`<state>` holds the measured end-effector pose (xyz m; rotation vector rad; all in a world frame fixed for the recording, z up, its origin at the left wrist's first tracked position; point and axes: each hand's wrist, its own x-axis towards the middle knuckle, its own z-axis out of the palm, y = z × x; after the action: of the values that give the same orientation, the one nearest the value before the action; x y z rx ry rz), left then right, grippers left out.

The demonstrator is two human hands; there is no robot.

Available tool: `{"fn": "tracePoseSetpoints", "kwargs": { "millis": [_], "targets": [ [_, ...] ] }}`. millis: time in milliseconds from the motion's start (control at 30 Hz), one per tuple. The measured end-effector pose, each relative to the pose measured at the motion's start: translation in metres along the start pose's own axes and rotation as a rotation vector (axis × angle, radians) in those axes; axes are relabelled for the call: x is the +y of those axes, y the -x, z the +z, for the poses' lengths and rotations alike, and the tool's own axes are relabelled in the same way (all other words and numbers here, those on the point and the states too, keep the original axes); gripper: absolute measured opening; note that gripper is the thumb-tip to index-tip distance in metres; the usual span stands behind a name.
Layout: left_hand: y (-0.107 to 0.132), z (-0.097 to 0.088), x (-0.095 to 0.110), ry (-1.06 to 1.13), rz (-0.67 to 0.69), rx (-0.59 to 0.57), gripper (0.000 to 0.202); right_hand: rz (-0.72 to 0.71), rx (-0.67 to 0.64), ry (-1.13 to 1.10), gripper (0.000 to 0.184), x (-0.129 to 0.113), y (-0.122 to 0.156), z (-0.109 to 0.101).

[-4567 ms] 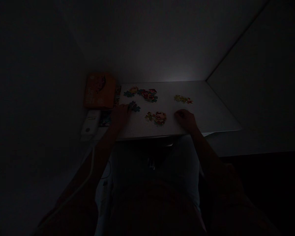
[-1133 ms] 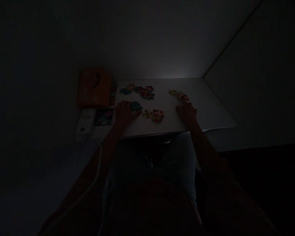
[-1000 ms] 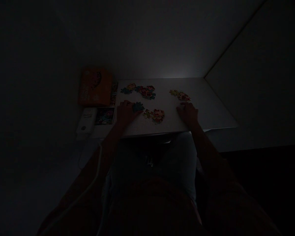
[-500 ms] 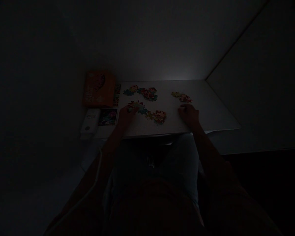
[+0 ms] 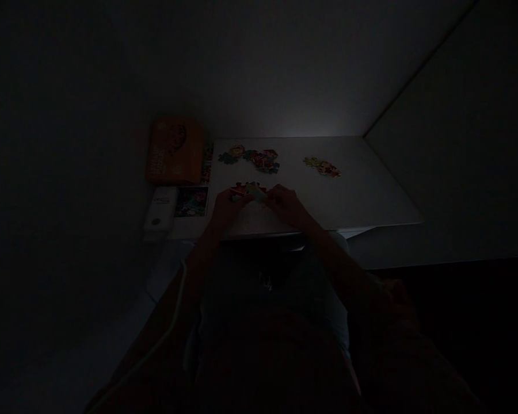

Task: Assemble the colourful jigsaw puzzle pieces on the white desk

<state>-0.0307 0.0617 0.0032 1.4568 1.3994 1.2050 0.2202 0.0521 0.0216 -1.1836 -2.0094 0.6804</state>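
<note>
The scene is very dark. My left hand [image 5: 225, 204] and my right hand [image 5: 285, 203] meet over a cluster of joined puzzle pieces [image 5: 250, 189] near the front of the white board [image 5: 362, 195]. Both hands have their fingers curled onto that cluster, the left from the left side, the right from the right side. The pieces under my right hand are hidden. A larger joined cluster [image 5: 255, 158] lies at the board's far left. A small cluster [image 5: 322, 167] lies at the far right.
An orange puzzle box [image 5: 175, 150] stands to the left of the board. In front of it lie a white device [image 5: 159, 210] with a cable and a picture card [image 5: 191, 202]. A wall corner runs behind and to the right. My lap is below the board's edge.
My right hand has moved left across the board from near the right cluster to the middle pieces. My left hand has brought its blue-green pieces right, against the middle cluster.
</note>
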Motion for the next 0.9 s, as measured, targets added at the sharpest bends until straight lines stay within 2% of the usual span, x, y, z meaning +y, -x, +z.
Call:
{"fn": "tracePoseSetpoints", "kwargs": {
  "millis": [100, 200, 267, 333, 433, 533, 633, 800, 900],
  "targets": [
    [-0.002, 0.001, 0.0, 0.038, 0.029, 0.032, 0.043, 0.105, 0.056, -0.098, 0.07, 0.004, -0.001, -0.002],
    [-0.005, 0.002, -0.003, 0.095, 0.046, 0.059, 0.047, 0.223, 0.128, -0.172, 0.071, 0.013, 0.005, -0.016],
    [-0.006, 0.001, -0.006, 0.132, 0.022, 0.061, 0.05, 0.237, 0.161, -0.161, 0.069, 0.02, 0.01, -0.029],
    [-0.008, 0.001, -0.007, 0.153, -0.006, 0.068, 0.05, 0.225, 0.18, -0.107, 0.069, 0.029, 0.016, -0.044],
    [-0.008, 0.002, -0.005, 0.147, -0.009, 0.055, 0.043, 0.26, 0.127, 0.081, 0.072, 0.043, 0.024, -0.067],
    [-0.006, 0.005, -0.002, 0.164, 0.024, 0.02, 0.038, 0.32, 0.099, 0.238, 0.071, 0.051, 0.029, -0.077],
    [-0.004, 0.009, 0.0, 0.227, 0.037, 0.008, 0.043, 0.287, 0.119, 0.178, 0.062, 0.04, 0.025, -0.065],
    [0.0, 0.009, -0.002, 0.233, 0.003, -0.09, 0.05, 0.099, -0.011, 0.045, 0.055, 0.005, 0.001, -0.011],
    [0.001, 0.008, -0.003, 0.217, 0.021, -0.156, 0.05, 0.024, -0.032, 0.051, 0.052, -0.003, -0.014, 0.01]
  ]
}}
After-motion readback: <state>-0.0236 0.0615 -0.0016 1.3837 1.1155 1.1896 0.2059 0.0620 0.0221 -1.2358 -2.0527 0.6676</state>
